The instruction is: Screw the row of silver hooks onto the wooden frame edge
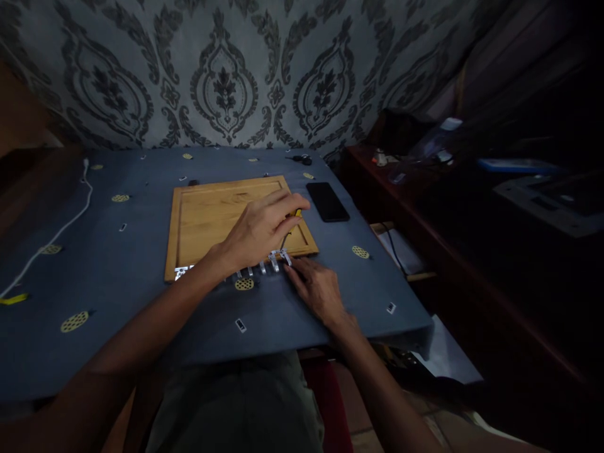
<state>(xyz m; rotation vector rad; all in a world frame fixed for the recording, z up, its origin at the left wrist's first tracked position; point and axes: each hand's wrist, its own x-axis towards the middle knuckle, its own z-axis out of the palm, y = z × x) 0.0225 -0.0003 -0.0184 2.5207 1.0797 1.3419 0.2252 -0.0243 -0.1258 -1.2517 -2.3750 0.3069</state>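
A framed wooden panel (212, 214) lies flat on the cloth-covered table. Along its near edge runs a row of several small shiny metal pieces (263, 267), partly covered by my left forearm; their exact kind is unclear. Over the panel's right part, my left hand (264, 226) grips the yellow handle of a small screwdriver (298, 214), whose dark shaft slants down toward the metal pieces at the near right. My right hand (318, 289) rests at the panel's near right corner, its fingertips closed against the rightmost metal piece (285, 257).
A black phone (328, 201) lies right of the panel, with dark keys (300, 159) farther back. A white cable (78, 214) trails down the left side, near a yellow object (14, 299). Beyond the table's right edge, a dark red desk (401, 195) carries a clear bottle (436, 138).
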